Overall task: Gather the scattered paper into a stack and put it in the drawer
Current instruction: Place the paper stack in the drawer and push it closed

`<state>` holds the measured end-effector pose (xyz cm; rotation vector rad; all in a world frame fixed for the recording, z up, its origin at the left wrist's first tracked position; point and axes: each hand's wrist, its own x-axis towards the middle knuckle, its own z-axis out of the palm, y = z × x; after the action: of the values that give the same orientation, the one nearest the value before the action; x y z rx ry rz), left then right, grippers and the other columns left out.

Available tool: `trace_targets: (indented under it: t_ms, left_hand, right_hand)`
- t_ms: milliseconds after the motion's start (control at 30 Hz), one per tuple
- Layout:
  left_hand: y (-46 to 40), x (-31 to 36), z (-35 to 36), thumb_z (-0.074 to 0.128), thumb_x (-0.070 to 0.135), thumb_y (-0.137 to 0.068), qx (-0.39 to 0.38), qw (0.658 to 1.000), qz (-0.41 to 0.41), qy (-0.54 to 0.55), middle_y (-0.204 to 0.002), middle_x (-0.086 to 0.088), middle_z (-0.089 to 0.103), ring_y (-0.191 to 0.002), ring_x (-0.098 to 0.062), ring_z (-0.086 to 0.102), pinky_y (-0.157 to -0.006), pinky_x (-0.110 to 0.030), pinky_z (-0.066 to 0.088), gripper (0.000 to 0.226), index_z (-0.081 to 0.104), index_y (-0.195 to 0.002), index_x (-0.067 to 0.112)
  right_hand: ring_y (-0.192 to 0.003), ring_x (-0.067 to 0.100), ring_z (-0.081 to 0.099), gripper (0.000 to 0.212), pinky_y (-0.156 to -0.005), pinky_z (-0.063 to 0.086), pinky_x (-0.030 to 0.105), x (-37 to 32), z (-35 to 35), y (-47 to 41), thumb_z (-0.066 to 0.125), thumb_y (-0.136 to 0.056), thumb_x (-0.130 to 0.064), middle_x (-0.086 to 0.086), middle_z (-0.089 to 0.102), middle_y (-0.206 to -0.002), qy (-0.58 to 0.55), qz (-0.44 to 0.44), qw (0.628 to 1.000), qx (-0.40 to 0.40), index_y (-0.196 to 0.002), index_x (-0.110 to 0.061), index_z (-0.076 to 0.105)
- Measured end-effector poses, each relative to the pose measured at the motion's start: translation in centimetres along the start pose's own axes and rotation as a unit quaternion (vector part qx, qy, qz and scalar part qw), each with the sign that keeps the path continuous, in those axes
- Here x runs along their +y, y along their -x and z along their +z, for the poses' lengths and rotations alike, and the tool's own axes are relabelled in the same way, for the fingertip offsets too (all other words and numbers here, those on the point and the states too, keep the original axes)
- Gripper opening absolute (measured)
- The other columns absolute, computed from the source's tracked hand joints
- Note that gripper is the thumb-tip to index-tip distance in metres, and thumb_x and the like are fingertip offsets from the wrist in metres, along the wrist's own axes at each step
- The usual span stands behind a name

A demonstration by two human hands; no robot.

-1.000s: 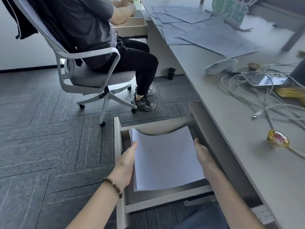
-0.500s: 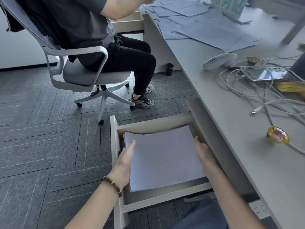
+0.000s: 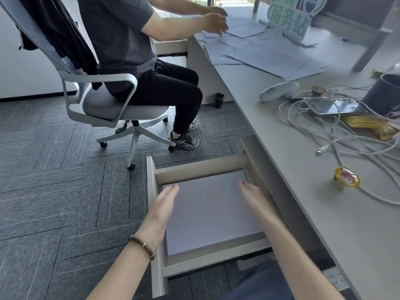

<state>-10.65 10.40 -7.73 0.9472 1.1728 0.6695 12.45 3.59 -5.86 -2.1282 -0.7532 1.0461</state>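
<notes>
A stack of white paper [image 3: 208, 211] lies flat on the bottom of the open beige drawer [image 3: 151, 191] under the desk edge. My left hand [image 3: 162, 211], with a bead bracelet on the wrist, hovers over the stack's left edge, fingers straight and apart. Over the stack's right edge is my right hand [image 3: 254, 198], also flat and holding nothing. Both hands look slightly lifted off the paper. More loose sheets [image 3: 266, 55] lie scattered on the far part of the desk.
A person [image 3: 129, 50] sits on a white office chair [image 3: 108, 109] to the left of the drawer and reaches toward the scattered sheets. The desk [image 3: 324, 213] carries tangled white cables [image 3: 337, 135], a phone [image 3: 331, 107], a grey cup [image 3: 385, 94] and a yellow tape measure [image 3: 346, 176].
The stack went down from my hands into the drawer and now lies flat. Both hands let go and opened above it. The seated person stretched both arms toward the desk.
</notes>
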Motion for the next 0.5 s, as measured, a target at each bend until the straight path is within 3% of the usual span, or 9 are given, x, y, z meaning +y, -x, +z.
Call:
trace_targets:
  t_ms: [100, 200, 267, 333, 433, 500]
  left_hand:
    - [1.4, 1.5, -0.4, 0.052, 0.024, -0.101, 0.054, 0.992, 0.077, -0.084, -0.134, 0.001, 0.059, -0.129, -0.013, 0.05, -0.112, -0.031, 0.036, 0.034, 0.059, -0.133, 0.014]
    - [2.4, 2.1, -1.3, 0.056, 0.024, -0.097, 0.149, 0.962, 0.143, -0.178, -0.132, -0.002, 0.062, -0.128, -0.018, 0.054, -0.108, -0.035, 0.041, 0.033, 0.061, -0.128, 0.015]
    - [2.7, 1.9, -1.7, 0.057, 0.029, -0.094, 0.18, 0.945, 0.153, -0.228, -0.138, -0.005, 0.057, -0.13, -0.027, 0.052, -0.109, -0.046, 0.041, 0.041, 0.054, -0.134, 0.018]
    - [3.0, 1.7, -1.6, 0.057, 0.027, -0.096, 0.191, 0.938, 0.148, -0.249, -0.147, -0.009, 0.05, -0.135, -0.031, 0.046, -0.111, -0.048, 0.038, 0.05, 0.045, -0.142, 0.015]
    - [3.4, 1.2, -0.7, 0.054, 0.032, -0.099, 0.164, 0.949, 0.083, -0.257, -0.161, -0.012, 0.03, -0.147, -0.029, 0.031, -0.118, -0.044, 0.025, 0.069, 0.022, -0.156, 0.01]
    - [3.4, 0.8, -0.2, 0.052, 0.036, -0.1, 0.149, 0.951, 0.061, -0.263, -0.165, -0.012, 0.02, -0.15, -0.029, 0.023, -0.12, -0.044, 0.019, 0.077, 0.01, -0.158, 0.008]
  right_hand:
    - [-0.133, 0.023, 0.053, 0.044, -0.102, 0.038, 0.027, -1.8, -0.8, 1.4, 0.047, -0.105, -0.03, 0.011, 0.06, -0.14, 0.042, -0.087, 0.995, -0.013, -0.136, -0.002, 0.058]
    - [-0.114, 0.021, 0.065, 0.032, -0.095, 0.045, 0.026, -3.7, -2.1, 2.8, 0.056, -0.1, -0.03, 0.005, 0.072, -0.119, 0.137, -0.187, 0.972, 0.05, -0.122, -0.01, 0.069]
    - [-0.102, 0.024, 0.068, 0.025, -0.093, 0.051, 0.035, -4.4, -3.3, 3.4, 0.061, -0.096, -0.027, 0.006, 0.074, -0.108, 0.156, -0.26, 0.946, 0.112, -0.114, -0.015, 0.073]
    - [-0.098, 0.025, 0.067, 0.019, -0.086, 0.052, 0.038, -4.4, -4.9, 3.8, 0.063, -0.093, -0.023, 0.003, 0.072, -0.106, 0.195, -0.315, 0.915, 0.16, -0.109, -0.017, 0.073]
    - [-0.108, 0.026, 0.062, 0.015, -0.084, 0.053, 0.038, -3.6, -7.1, 4.1, 0.06, -0.09, -0.007, 0.004, 0.065, -0.119, 0.29, -0.343, 0.876, 0.176, -0.102, -0.008, 0.07]
    - [-0.116, 0.03, 0.059, 0.024, -0.084, 0.056, 0.039, -2.7, -7.7, 4.5, 0.06, -0.079, 0.01, 0.01, 0.061, -0.128, 0.368, -0.373, 0.836, 0.163, -0.098, -0.003, 0.068]
